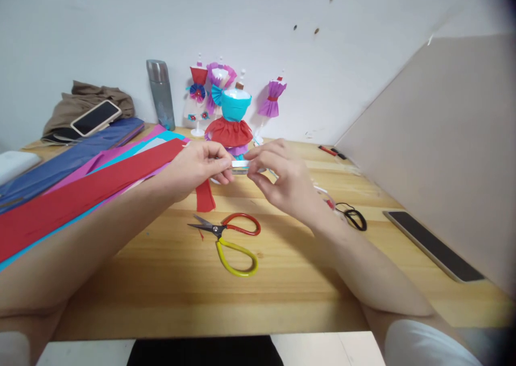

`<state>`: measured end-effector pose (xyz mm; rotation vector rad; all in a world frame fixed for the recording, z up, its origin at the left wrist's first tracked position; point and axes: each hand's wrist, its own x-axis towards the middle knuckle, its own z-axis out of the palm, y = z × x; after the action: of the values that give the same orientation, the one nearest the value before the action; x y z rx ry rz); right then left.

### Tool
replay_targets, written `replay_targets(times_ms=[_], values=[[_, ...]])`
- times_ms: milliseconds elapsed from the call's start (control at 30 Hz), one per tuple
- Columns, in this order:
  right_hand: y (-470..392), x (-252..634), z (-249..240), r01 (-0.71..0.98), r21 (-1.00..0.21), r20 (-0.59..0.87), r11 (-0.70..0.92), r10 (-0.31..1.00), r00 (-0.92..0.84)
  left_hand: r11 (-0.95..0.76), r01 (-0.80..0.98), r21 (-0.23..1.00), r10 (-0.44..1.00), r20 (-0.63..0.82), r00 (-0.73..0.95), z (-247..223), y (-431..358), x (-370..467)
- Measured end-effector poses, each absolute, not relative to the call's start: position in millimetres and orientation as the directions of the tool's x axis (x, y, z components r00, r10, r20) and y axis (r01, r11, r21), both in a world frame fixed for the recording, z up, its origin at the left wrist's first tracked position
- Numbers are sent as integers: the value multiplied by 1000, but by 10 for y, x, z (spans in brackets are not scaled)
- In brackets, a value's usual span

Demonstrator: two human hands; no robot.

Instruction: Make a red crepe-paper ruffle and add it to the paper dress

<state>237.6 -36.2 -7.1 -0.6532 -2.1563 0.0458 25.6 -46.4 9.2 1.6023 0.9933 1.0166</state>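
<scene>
Between both hands runs a short narrow white strip (241,164), held level above the table. My left hand (203,164) pinches its left end between thumb and finger. At its right end, the closed fingertips of my right hand (278,172) grip it. Just behind stands a small dress form (236,108) in a turquoise top and a red ruffled skirt, its lower part hidden by my hands. A short red strip (205,196) lies below my left hand. Nearer to me, scissors (217,230) with one red and one yellow handle lie with blades slightly apart.
Long red (92,199), blue and pink strips lie at the left under my forearm. Several more dressed forms (273,98) and a grey bottle (160,94) stand by the wall. A phone (433,242) and a black cord loop (355,216) lie at the right.
</scene>
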Motion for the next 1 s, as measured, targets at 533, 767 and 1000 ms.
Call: replay_targets(times_ms=[533, 767, 1000], values=[[-553, 2262, -19, 518, -523, 569, 677, 729, -380, -447, 442, 778, 890, 338, 306, 31, -546, 307], [-544, 2259, -10, 508, -598, 517, 619, 783, -346, -398, 438, 806, 904, 263, 338, 58, -501, 285], [-504, 2303, -75, 423, -481, 664, 768, 634, -395, -245, 254, 936, 927, 150, 343, 161, -524, 288]])
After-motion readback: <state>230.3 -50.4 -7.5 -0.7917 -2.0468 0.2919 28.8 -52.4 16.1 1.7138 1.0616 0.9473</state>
